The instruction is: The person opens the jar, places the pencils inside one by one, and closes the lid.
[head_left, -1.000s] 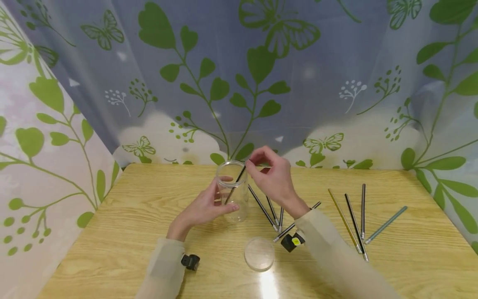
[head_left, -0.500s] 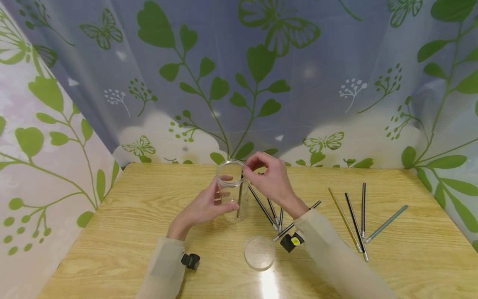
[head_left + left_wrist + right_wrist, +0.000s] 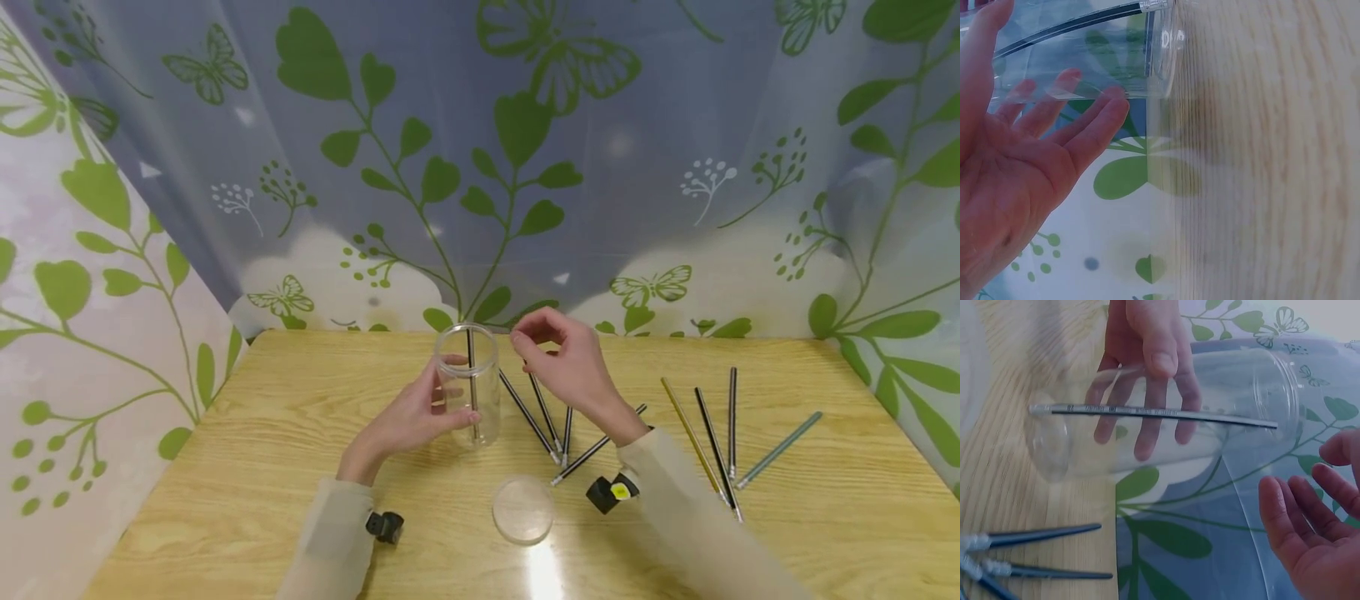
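A clear plastic jar (image 3: 489, 404) stands upright on the table, with my left hand (image 3: 408, 414) gripping its side between thumb and fingers. Inside it a single black pencil (image 3: 472, 379) leans against the wall, its eraser end down, as the right wrist view also shows. My right hand (image 3: 570, 362) hovers just right of the jar's rim, fingers loosely curled and holding nothing. Several black pencils (image 3: 528, 417) lie on the table below that hand, partly hidden by it. The left wrist view shows my fingers (image 3: 1094, 128) by the jar's lower wall.
A round clear lid (image 3: 523, 510) lies in front of the jar. Farther right are a gold pencil (image 3: 693, 437), two black pencils (image 3: 732, 421) and a teal pencil (image 3: 780, 450). A patterned curtain (image 3: 600, 208) hangs behind the wooden table (image 3: 285, 433).
My right hand has let go of the black pencil and drawn back to the right. The pencil has dropped into the jar and now leans there. My left hand keeps its grip.
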A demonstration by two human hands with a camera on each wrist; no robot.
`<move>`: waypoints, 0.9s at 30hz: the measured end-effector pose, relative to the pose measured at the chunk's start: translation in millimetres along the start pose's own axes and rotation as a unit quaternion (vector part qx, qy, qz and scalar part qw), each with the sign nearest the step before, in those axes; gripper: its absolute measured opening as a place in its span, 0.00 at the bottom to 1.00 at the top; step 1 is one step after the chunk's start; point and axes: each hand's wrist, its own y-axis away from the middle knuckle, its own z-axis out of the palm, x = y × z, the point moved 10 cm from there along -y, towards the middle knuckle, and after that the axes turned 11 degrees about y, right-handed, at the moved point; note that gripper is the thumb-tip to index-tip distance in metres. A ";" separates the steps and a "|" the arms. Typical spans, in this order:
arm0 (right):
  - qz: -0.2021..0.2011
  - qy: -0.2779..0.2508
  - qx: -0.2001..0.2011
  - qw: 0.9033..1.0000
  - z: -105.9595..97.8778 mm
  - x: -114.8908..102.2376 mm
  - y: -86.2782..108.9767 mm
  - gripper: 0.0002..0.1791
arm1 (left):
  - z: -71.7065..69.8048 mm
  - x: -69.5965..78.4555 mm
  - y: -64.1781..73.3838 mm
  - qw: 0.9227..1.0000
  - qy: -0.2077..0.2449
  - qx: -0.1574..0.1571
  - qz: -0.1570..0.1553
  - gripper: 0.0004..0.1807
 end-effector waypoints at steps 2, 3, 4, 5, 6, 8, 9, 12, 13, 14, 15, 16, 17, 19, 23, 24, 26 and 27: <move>0.003 0.014 0.005 1.000 -6.9 5.1 3.6 0.07 | -0.3 0.3 0.4 1.000 -0.003 0.001 0.001 0.44; 0.005 0.021 0.007 1.000 -10.1 8.2 5.4 0.07 | -0.4 0.2 0.6 1.000 -0.004 0.001 0.001 0.44; 0.007 0.030 0.009 0.999 -13.1 11.2 7.5 0.07 | -0.2 0.1 0.5 1.000 -0.004 0.001 0.002 0.44; 0.010 0.040 0.011 0.999 -16.1 14.3 9.5 0.07 | -0.3 -0.4 0.6 1.000 -0.005 0.001 0.002 0.44; 0.012 0.050 0.012 0.999 -18.9 17.9 11.2 0.07 | -0.3 -0.6 0.6 1.000 -0.007 0.002 0.002 0.44; 0.015 0.070 0.013 0.997 -24.1 24.7 14.6 0.07 | 0.1 -1.0 0.5 1.000 -0.007 0.002 0.003 0.44; 0.018 0.080 0.014 0.997 -26.6 28.0 16.2 0.07 | 0.4 -1.0 0.3 1.000 -0.007 0.001 0.004 0.44; 0.027 0.110 0.012 0.993 -34.3 38.0 21.1 0.09 | 0.7 -0.6 -0.1 1.000 -0.005 0.000 0.006 0.43; 0.031 0.118 0.011 0.992 -36.9 41.0 23.4 0.09 | 0.8 -0.8 -0.2 1.000 -0.004 0.000 0.006 0.43; 0.038 0.127 0.010 0.991 -39.5 44.6 25.7 0.10 | 0.7 -0.9 -0.1 1.000 -0.003 0.000 0.006 0.43; 0.041 0.136 0.010 0.990 -42.6 47.0 28.0 0.10 | 0.6 -1.4 0.0 1.000 -0.003 0.001 0.005 0.43; 0.044 0.144 0.010 0.989 -45.8 49.2 30.5 0.11 | 0.3 -1.8 0.1 1.000 -0.004 0.001 0.005 0.43; 0.047 0.151 0.011 0.987 -49.1 51.6 32.9 0.11 | 0.2 -2.2 0.1 1.000 -0.003 0.002 0.004 0.43; 0.051 0.165 0.013 0.985 -55.6 55.8 37.3 0.11 | 0.0 -2.8 0.2 1.000 -0.004 0.002 0.003 0.43; 0.056 0.189 0.016 0.980 -68.4 64.3 46.7 0.11 | -0.1 -2.7 0.3 1.000 -0.008 0.003 0.001 0.44; 0.059 0.193 0.016 0.979 -71.4 66.7 49.2 0.11 | -0.2 -2.5 0.2 1.000 -0.010 0.003 0.001 0.44; 0.065 0.202 0.015 0.977 -77.4 72.0 54.1 0.12 | -0.1 -2.4 0.1 1.000 -0.011 0.004 -0.001 0.44; 0.070 0.206 0.014 0.976 -80.7 75.0 56.6 0.13 | 0.2 -2.4 0.0 1.000 -0.011 0.003 -0.001 0.44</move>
